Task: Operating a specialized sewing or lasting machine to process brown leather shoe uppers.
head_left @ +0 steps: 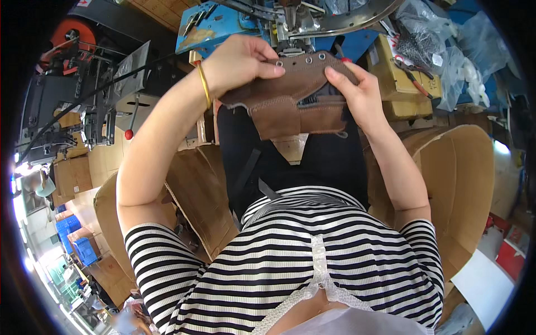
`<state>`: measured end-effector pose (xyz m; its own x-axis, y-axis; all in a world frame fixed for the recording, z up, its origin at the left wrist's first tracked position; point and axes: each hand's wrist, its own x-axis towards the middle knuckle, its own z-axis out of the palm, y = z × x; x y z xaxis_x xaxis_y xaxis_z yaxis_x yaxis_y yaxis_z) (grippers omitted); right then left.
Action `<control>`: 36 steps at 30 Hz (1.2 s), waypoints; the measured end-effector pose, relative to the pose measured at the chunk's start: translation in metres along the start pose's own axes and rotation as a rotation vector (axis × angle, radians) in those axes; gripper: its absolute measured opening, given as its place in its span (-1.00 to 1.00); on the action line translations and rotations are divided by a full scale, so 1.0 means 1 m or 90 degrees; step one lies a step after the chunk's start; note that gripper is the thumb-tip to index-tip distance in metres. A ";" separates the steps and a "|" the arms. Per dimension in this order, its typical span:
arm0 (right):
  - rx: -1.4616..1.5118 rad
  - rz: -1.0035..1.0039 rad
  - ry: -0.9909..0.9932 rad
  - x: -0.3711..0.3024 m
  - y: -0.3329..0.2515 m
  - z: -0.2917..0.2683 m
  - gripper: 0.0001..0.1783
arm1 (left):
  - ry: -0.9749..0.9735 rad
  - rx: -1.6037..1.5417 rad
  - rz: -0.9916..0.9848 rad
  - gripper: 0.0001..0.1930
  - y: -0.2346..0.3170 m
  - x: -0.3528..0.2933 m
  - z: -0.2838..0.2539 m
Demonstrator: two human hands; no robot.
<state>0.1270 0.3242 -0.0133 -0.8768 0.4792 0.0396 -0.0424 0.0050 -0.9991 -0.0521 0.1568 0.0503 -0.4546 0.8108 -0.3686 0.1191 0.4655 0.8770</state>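
Between my two hands is a brown leather tool pouch [276, 114] with stitched seams, its top edge up against the machine's working head [293, 44]. Metal eyelets and a dark hole line that edge. My left hand [237, 62] pinches the top edge by the left eyelet, thumb on the near face. On the right end, my right hand [360, 92] grips the leather, its thumb pressed on the near face and its other fingers partly hidden behind. The pouch's lower part hangs above my lap, with a dark opening visible in its right half.
A blue machine body [215, 28] stands behind the head. To the right, pliers [413, 78] lie on a cardboard box [396, 92] beside clear plastic bags [463, 67]. Large open cartons [458, 173] flank my legs. A red-knobbed lever [129, 134] stands at left.
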 end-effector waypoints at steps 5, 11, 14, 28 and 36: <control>0.053 0.019 0.058 0.037 0.008 0.006 -0.67 | 0.067 -0.016 -0.018 -0.70 0.014 0.027 -0.020; 0.093 0.073 0.067 0.049 0.006 0.005 -0.68 | 0.105 0.012 -0.049 -0.59 0.017 0.043 -0.026; 0.102 0.106 0.096 0.046 0.007 0.008 -0.68 | 0.135 0.037 -0.070 -0.56 0.021 0.044 -0.020; 0.096 0.072 0.085 0.044 0.007 0.010 -0.66 | 0.060 0.011 -0.072 -0.43 0.022 0.044 -0.024; 0.170 0.065 0.075 0.043 0.004 0.011 -0.68 | 0.100 0.064 0.045 -0.40 -0.002 0.050 -0.030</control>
<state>0.0836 0.3353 -0.0152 -0.8217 0.5644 -0.0793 -0.0941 -0.2716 -0.9578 -0.1017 0.1860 0.0395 -0.5736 0.7810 -0.2471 0.2403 0.4487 0.8608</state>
